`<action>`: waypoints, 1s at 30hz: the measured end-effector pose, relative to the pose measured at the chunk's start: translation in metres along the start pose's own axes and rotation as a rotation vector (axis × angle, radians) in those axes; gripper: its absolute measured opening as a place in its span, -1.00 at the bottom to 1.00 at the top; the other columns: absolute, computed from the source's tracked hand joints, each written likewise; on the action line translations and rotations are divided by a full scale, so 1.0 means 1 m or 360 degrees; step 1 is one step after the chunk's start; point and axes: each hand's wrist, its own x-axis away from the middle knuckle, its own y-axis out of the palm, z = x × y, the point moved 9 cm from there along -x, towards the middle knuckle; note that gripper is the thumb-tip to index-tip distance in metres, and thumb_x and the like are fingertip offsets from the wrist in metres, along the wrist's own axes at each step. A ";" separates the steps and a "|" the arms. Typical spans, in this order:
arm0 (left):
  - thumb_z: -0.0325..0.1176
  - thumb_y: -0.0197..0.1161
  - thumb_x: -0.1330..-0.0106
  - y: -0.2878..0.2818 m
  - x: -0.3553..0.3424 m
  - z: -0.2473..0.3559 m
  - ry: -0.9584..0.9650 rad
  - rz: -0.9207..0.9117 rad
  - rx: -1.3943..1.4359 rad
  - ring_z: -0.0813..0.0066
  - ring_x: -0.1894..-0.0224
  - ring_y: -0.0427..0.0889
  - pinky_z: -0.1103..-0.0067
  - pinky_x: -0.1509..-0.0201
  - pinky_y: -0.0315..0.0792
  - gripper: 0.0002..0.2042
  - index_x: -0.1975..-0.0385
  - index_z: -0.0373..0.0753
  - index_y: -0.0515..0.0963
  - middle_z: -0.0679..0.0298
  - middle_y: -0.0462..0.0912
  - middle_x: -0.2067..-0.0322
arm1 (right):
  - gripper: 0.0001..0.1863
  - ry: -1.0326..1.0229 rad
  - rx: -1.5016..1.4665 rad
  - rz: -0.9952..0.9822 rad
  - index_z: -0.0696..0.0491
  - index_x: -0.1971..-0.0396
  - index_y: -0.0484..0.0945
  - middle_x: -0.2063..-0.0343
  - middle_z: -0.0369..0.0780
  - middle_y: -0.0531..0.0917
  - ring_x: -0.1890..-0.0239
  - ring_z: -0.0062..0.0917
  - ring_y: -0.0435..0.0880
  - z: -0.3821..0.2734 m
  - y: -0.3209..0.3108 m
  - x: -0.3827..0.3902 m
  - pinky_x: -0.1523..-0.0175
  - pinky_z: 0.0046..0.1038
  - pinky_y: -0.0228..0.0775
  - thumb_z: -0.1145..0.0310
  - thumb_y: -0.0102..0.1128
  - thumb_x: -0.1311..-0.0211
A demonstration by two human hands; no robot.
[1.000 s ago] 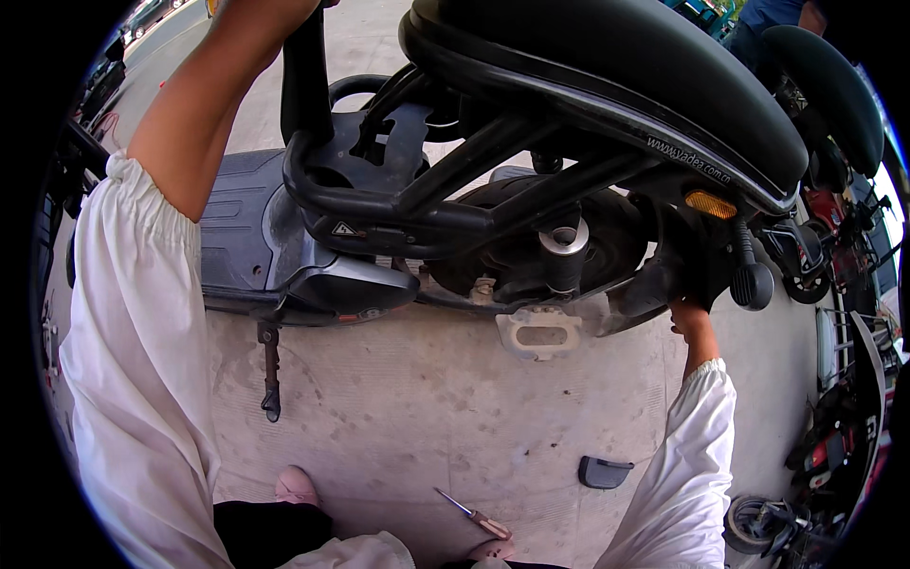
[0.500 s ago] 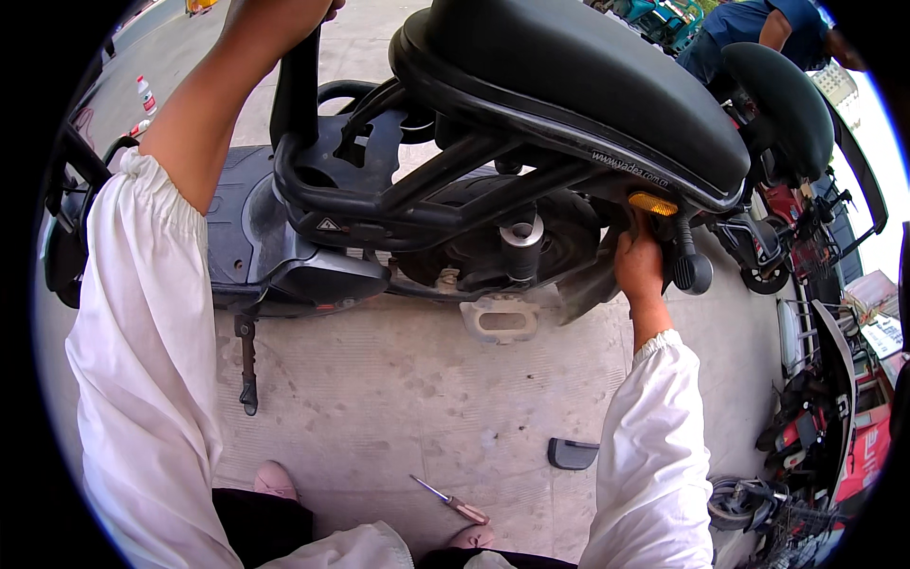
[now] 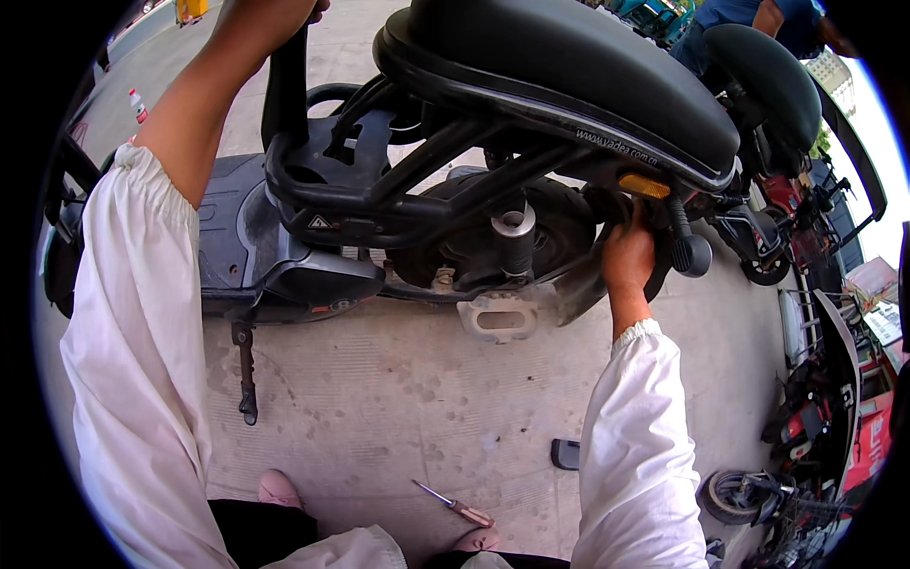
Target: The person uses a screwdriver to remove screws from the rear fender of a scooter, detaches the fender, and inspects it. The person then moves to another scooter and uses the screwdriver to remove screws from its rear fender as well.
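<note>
A black electric scooter point(image 3: 536, 71) stands side-on before me. My left hand point(image 3: 289, 17) is at the top edge, fingers curled at the top of the black upright post point(image 3: 284, 100), partly cut off by the frame. My right hand point(image 3: 627, 248) reaches in below the orange reflector point(image 3: 644, 186), beside the rear wheel point(image 3: 427, 237) and dark mudguard point(image 3: 583, 294); its fingertips are hidden, so what they grip is unclear. A metal cylinder point(image 3: 513, 247) and a pale slotted bracket point(image 3: 502, 321) are left of that hand. The kickstand point(image 3: 245, 375) hangs down.
A screwdriver point(image 3: 453, 503) lies on the concrete floor point(image 3: 379, 417) by my feet, with a dark rubber piece point(image 3: 565, 453) at right. More scooters point(image 3: 796, 427) line the right side. A person in blue point(image 3: 720, 24) stands beyond the seat. A bottle point(image 3: 136, 104) stands at back left.
My right hand has risen from lower under the rear end to just below the reflector. My left arm stays raised. The view has shifted slightly, bringing the other person further into sight.
</note>
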 end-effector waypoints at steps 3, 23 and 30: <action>-0.19 0.17 -0.25 0.003 0.005 0.002 0.0007 0.0001 -0.0005 0.44 0.68 0.55 0.48 0.53 0.42 -0.66 0.66 -0.32 0.49 0.21 0.53 0.75 | -0.48 0.0071 0.0037 0.0123 0.16 -0.13 0.43 0.04 0.05 0.58 -0.05 -0.07 0.53 -0.002 -0.003 0.005 -0.19 -0.23 0.34 0.47 0.16 -0.09; 0.01 0.14 -0.29 -0.001 -0.002 0.005 0.0222 0.0068 -0.0427 0.50 0.59 0.49 0.51 0.31 0.34 -0.52 0.74 -0.23 0.45 0.29 0.49 0.75 | -0.45 -0.0724 -0.0050 0.0035 0.19 -0.09 0.44 0.01 0.02 0.52 -0.04 -0.06 0.51 -0.083 -0.075 0.038 -0.22 -0.27 0.30 0.41 0.23 -0.01; 0.00 0.11 -0.33 -0.007 -0.001 0.007 0.0100 0.0063 -0.0479 0.49 0.58 0.46 0.50 0.29 0.31 -0.51 0.76 -0.24 0.44 0.31 0.45 0.76 | -0.50 -0.0149 0.0037 -0.1211 -0.02 -0.17 0.43 -0.24 -0.10 0.38 -0.28 -0.17 0.31 -0.075 0.017 -0.020 -0.34 -0.20 0.14 0.08 -0.01 -0.28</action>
